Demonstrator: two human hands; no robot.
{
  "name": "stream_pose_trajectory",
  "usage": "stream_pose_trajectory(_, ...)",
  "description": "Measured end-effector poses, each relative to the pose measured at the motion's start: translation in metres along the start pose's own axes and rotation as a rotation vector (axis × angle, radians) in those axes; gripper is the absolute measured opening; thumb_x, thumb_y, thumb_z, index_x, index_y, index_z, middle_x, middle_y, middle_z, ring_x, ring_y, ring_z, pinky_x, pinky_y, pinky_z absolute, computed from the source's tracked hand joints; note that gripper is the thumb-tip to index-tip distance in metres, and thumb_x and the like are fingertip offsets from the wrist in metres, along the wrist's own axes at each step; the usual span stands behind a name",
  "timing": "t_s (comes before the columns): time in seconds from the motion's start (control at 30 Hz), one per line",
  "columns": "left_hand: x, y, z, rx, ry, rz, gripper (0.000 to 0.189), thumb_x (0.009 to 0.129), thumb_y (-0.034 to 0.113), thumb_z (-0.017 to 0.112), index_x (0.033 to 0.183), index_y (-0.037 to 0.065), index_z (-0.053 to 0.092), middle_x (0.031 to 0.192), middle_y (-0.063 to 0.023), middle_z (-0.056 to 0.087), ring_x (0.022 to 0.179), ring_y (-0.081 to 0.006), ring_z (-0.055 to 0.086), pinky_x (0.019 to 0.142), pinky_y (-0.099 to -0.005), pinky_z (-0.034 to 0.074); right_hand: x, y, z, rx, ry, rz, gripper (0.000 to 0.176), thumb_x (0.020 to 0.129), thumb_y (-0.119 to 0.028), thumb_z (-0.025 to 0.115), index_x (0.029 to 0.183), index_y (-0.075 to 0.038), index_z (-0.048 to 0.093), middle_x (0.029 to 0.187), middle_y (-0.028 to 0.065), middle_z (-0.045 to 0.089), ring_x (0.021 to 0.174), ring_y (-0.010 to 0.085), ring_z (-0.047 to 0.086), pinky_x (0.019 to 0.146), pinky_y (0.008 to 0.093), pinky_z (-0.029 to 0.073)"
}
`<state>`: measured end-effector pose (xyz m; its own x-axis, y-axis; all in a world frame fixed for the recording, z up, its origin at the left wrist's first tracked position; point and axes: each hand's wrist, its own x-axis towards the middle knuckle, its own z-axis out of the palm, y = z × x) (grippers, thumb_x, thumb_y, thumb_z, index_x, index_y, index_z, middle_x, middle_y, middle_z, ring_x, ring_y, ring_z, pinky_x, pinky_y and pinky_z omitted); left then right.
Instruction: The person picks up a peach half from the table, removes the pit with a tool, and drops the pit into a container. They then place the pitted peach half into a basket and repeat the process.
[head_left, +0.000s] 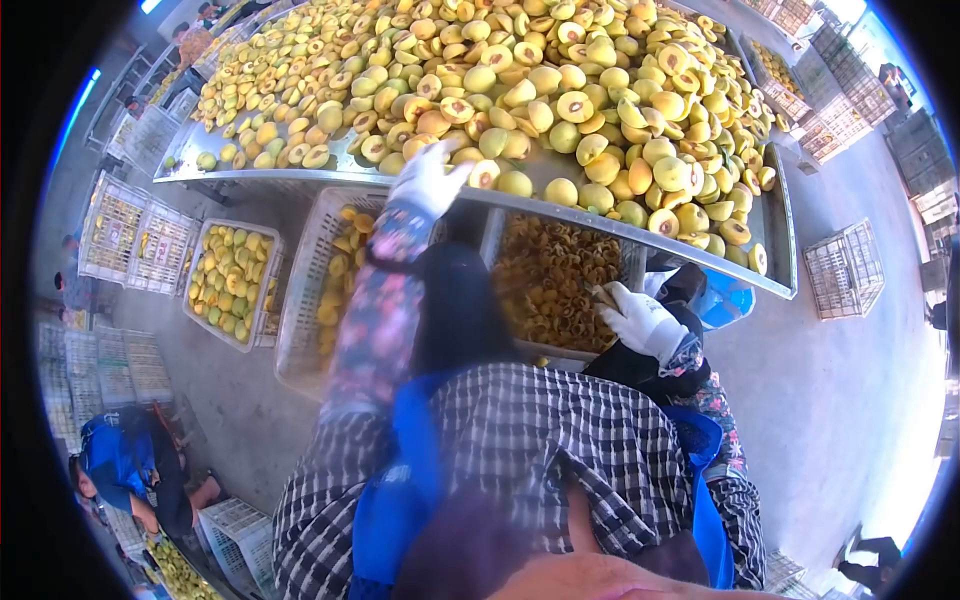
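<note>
Metal table [250,176] heaped with peach halves [560,90] | left hand [430,178] open, fingers spread on them at edge | right hand [640,320] curled around small item [603,297] over crate of pits [545,280]

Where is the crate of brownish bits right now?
In the head view, the crate of brownish bits sits centre-right beneath the metal table edge, just beside the right hand.

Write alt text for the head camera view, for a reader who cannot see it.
A person in white gloves stands at a metal table heaped with halved yellow peaches; the left hand reaches onto the fruit at its near edge. The right hand is over a crate of brownish pits below.
</note>
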<state>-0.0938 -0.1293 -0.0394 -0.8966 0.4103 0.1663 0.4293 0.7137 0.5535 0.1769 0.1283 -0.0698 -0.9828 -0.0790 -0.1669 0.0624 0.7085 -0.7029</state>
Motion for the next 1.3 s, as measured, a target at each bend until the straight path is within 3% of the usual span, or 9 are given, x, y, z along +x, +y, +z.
stream_pose_trajectory(0.33,0.100,0.013,0.080,0.279,-0.181,-0.097,0.063,0.075,0.033,0.073,0.128,0.010,0.047,0.125,-0.0190,0.058,0.114,-0.0337,0.058,0.096,-0.0437,0.046,0.004,-0.009,0.000,-0.007,-0.022,0.010,0.029,0.094,-0.024,0.055,0.113,-0.003,0.050,0.097,0.0246,0.065,0.091,0.0419,0.062,0.077,0.0455,0.049)
stream_pose_trajectory(0.4,0.095,0.011,0.063,-0.109,-0.060,-0.168,0.050,0.078,0.022,0.070,0.123,0.009,0.052,0.116,-0.0166,0.063,0.106,-0.0310,0.062,0.092,-0.0411,0.049,0.000,0.002,0.003,0.036,0.071,-0.064,0.030,0.094,-0.024,0.055,0.114,-0.003,0.050,0.099,0.0240,0.065,0.092,0.0415,0.063,0.078,0.0451,0.049)
stream_pose_trajectory(0.5,0.067,0.015,0.049,-1.524,-0.158,-0.183,0.038,0.085,0.013,0.064,0.121,0.006,0.054,0.104,-0.0121,0.064,0.093,-0.0292,0.065,0.082,-0.0428,0.056,0.007,-0.002,0.003,0.078,0.191,-0.153,0.026,0.095,-0.017,0.054,0.113,0.000,0.051,0.098,0.0199,0.061,0.088,0.0367,0.062,0.077,0.0404,0.050)
stream_pose_trajectory(0.57,0.031,0.048,0.025,-1.879,-0.452,-0.120,0.041,0.090,0.026,0.063,0.124,0.005,0.052,0.110,-0.0153,0.062,0.097,-0.0318,0.063,0.083,-0.0468,0.056,0.022,0.003,0.005,-0.050,0.240,-0.278,0.021,0.092,-0.006,0.054,0.110,0.004,0.053,0.102,0.0174,0.053,0.084,0.0334,0.059,0.075,0.0370,0.050)
stream_pose_trajectory(0.67,-0.011,0.092,0.016,-2.126,-0.435,-0.265,0.047,0.095,0.040,0.056,0.126,0.005,0.049,0.112,-0.0128,0.060,0.097,-0.0277,0.062,0.086,-0.0413,0.054,0.041,-0.035,-0.011,-0.193,0.488,-0.539,0.022,0.088,-0.002,0.055,0.109,0.006,0.055,0.106,0.0194,0.051,0.087,0.0338,0.059,0.075,0.0371,0.050)
stream_pose_trajectory(0.9,-0.052,0.132,0.030,-1.773,-0.223,-0.106,0.056,0.104,0.047,0.030,0.133,0.001,0.042,0.119,-0.0135,0.058,0.105,-0.0215,0.059,0.092,-0.0322,0.048,0.058,-0.091,-0.015,-0.132,0.809,-0.459,0.033,0.091,-0.008,0.058,0.119,0.006,0.048,0.088,0.0208,0.062,0.076,0.0399,0.063,0.069,0.0399,0.052)
stream_pose_trajectory(0.97,-0.053,0.130,0.040,-1.465,-0.096,0.071,0.057,0.102,0.048,0.034,0.132,0.001,0.043,0.119,-0.0144,0.058,0.104,-0.0233,0.059,0.090,-0.0326,0.048,0.058,-0.090,-0.011,-0.184,0.873,-0.469,0.033,0.090,-0.008,0.058,0.118,0.007,0.048,0.089,0.0217,0.062,0.075,0.0389,0.063,0.067,0.0397,0.052)
stream_pose_trajectory(1.1,-0.068,0.144,0.042,-1.477,0.054,0.255,0.058,0.103,0.047,0.032,0.134,-0.001,0.041,0.121,-0.0143,0.057,0.104,-0.0208,0.057,0.092,-0.0313,0.046,0.055,-0.088,-0.004,-0.068,0.713,-0.241,0.029,0.095,-0.009,0.053,0.118,0.007,0.047,0.092,0.0221,0.059,0.077,0.0363,0.062,0.065,0.0385,0.050)
stream_pose_trajectory(1.3,-0.047,0.129,0.048,-1.687,-0.317,0.099,0.057,0.103,0.046,0.036,0.137,0.001,0.043,0.131,-0.0139,0.053,0.115,-0.0181,0.054,0.101,-0.0308,0.042,0.052,-0.082,-0.020,0.014,0.690,-0.255,0.025,0.095,-0.014,0.055,0.115,0.000,0.049,0.085,0.0209,0.061,0.076,0.0394,0.062,0.066,0.0409,0.049)
